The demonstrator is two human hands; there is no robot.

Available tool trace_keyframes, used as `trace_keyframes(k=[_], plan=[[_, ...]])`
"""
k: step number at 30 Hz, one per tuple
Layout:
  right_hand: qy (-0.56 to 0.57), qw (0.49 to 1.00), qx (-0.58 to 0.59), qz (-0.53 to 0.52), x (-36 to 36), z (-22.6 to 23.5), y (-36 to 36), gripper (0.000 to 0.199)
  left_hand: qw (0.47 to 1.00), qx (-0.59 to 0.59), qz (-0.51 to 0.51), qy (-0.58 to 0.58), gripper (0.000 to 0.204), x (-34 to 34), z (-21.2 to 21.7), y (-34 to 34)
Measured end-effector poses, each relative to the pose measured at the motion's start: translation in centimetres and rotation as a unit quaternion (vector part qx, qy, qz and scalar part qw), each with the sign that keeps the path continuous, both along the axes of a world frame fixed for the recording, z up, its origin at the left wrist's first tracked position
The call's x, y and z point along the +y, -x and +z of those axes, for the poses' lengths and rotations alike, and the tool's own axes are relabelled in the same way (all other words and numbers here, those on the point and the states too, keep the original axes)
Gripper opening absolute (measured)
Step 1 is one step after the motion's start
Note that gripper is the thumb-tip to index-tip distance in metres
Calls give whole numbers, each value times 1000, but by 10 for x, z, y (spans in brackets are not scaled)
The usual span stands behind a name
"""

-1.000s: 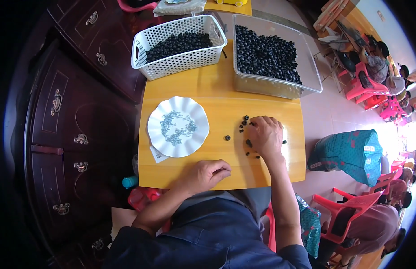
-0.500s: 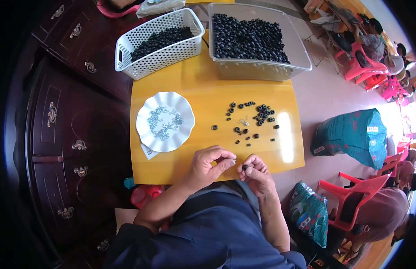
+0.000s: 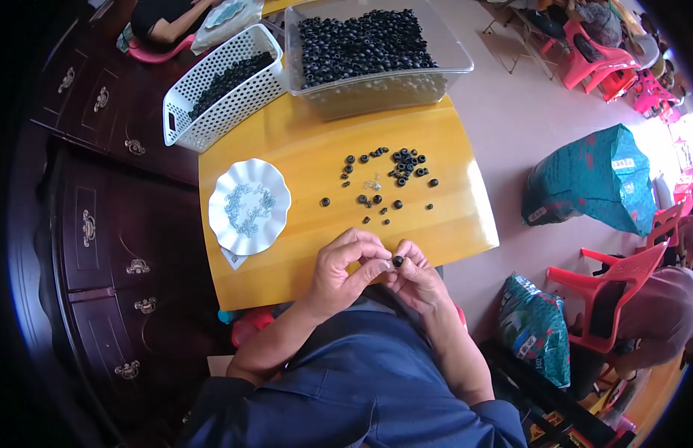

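My right hand (image 3: 420, 282) pinches a round, glossy black bead-like part (image 3: 397, 261) between thumb and fingers. Against it comes my left hand (image 3: 350, 267), thumb and forefinger pressed together at the bead's left side; what lies between those tips is too small to make out. Both hands are just over the table's near edge. Beyond them lie loose black beads (image 3: 377, 199) of several sizes, with a small heap of them (image 3: 406, 166) farther right. Among these sit a few tiny clear or silvery pieces (image 3: 373, 184). More such pieces (image 3: 249, 209) lie on a white wavy-rimmed plate (image 3: 280, 187) at left.
At the yellow table's (image 3: 302, 164) far side stand a white perforated basket (image 3: 234, 112) and a clear bin (image 3: 376, 93), both holding black parts. Dark drawers (image 3: 100, 224) flank the left. Teal sacks (image 3: 585, 179) and red chairs (image 3: 615, 276) stand at right; other people sit beyond.
My hands were slightly apart and have come together, the left fingertips now meeting the black bead in my right hand. The whole view has turned and shifted a little.
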State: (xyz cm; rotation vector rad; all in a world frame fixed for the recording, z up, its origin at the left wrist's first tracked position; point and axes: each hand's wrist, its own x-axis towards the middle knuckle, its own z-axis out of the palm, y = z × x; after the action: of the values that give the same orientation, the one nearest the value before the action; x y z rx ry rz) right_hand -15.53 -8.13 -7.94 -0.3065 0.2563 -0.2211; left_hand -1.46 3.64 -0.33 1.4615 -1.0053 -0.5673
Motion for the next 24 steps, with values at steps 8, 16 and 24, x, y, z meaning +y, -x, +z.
trace_keyframes(k=[8, 16, 24], plan=[[42, 999, 26, -1, -2, 11, 1, 24, 997, -79, 13, -11, 13, -7, -1, 11], [62, 998, 28, 11, -3, 15, 6, 19, 990, -138, -12, -34, 17, -4, 0, 9], [41, 998, -26, 50, -7, 8, 11, 18, 981, 124, -133, -63, 19, -6, -1, -2]])
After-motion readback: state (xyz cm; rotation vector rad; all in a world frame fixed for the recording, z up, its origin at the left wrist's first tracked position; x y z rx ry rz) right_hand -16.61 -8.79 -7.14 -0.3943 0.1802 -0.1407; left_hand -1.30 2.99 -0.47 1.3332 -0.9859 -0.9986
